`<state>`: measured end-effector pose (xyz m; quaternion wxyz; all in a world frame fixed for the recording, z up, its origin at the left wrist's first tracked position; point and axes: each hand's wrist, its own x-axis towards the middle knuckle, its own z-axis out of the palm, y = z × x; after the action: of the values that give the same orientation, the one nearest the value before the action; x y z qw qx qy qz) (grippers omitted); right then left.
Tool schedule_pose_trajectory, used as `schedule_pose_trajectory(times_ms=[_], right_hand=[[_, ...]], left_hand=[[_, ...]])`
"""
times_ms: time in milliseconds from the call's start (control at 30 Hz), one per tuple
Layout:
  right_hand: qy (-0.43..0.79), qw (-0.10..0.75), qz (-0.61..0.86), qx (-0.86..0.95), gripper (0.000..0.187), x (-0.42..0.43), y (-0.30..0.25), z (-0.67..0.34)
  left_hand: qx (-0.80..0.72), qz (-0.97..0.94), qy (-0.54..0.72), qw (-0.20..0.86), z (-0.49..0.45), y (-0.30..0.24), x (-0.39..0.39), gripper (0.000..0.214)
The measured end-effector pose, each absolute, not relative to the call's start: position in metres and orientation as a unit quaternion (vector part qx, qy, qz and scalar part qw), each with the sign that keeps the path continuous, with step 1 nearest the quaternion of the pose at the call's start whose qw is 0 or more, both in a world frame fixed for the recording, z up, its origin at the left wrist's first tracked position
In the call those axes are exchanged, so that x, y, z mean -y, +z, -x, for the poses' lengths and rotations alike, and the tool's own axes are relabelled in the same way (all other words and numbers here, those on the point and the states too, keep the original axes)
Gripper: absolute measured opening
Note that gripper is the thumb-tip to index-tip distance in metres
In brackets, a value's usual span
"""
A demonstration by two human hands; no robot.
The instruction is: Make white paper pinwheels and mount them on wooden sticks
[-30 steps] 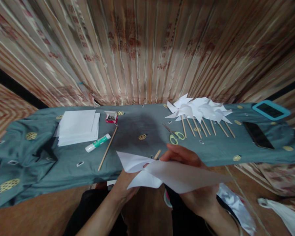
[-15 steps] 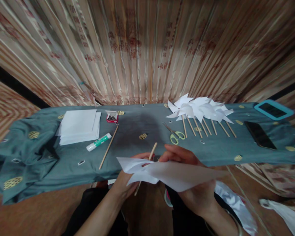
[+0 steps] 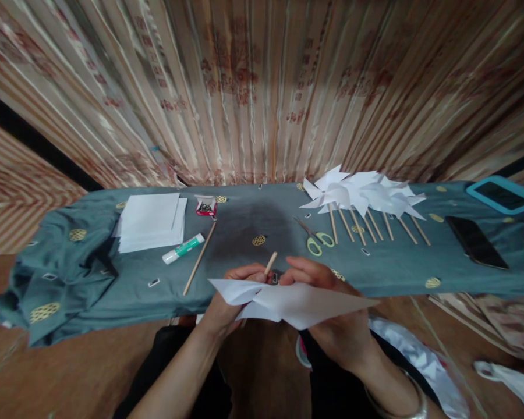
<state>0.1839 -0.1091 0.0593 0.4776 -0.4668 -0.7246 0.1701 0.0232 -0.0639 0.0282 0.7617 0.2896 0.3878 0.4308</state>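
Note:
Just off the table's front edge, a white paper pinwheel is held between my two hands, seen nearly edge-on. My left hand is closed around a thin wooden stick, whose tip pokes up behind the paper. My right hand grips the pinwheel's right side from behind, with its index finger bent over the upper edge. The paper covers most of the fingers of both hands. Whether stick and paper are joined is hidden.
On the cloth-covered table lie a paper stack, a glue stick, a red box of small pins and a loose wooden stick. Rightward are scissors, several finished pinwheels, a phone and a blue-framed tablet.
The pinwheel's right blade has tilted and drawn in a little toward the left. Both hands keep their hold. The table's things appear shifted slightly right as the view turned.

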Motion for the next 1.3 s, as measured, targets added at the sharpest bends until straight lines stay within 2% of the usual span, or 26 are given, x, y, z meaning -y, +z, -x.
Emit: schedule_pose_trajectory(times_ms=[100, 333, 633, 833, 1100, 1300], right_hand=[[0.162, 0.48, 0.482, 0.715, 0.039, 0.109, 0.059, -0.183], [0.203, 0.498, 0.474, 0.697, 0.045, 0.111, 0.062, -0.182], [0.135, 0.519, 0.409, 0.738, 0.058, 0.112, 0.064, -0.184], [0.151, 0.522, 0.415, 0.73, 0.06, 0.113, 0.066, -0.185], [0.177, 0.528, 0.417, 0.719, 0.06, 0.114, 0.063, -0.186], [0.182, 0.524, 0.412, 0.722, 0.061, 0.115, 0.06, -0.188]], left_hand=[[-0.385, -0.3, 0.45, 0.748, -0.024, 0.027, 0.068, 0.023], [-0.394, -0.29, 0.405, 0.772, -0.019, 0.026, 0.075, 0.03], [-0.342, -0.267, 0.423, 0.796, -0.02, 0.029, 0.078, 0.03], [-0.346, -0.297, 0.41, 0.79, -0.02, 0.026, 0.078, 0.032], [-0.331, -0.31, 0.397, 0.798, -0.021, 0.023, 0.078, 0.028], [-0.305, -0.346, 0.405, 0.789, -0.019, 0.02, 0.076, 0.017]])
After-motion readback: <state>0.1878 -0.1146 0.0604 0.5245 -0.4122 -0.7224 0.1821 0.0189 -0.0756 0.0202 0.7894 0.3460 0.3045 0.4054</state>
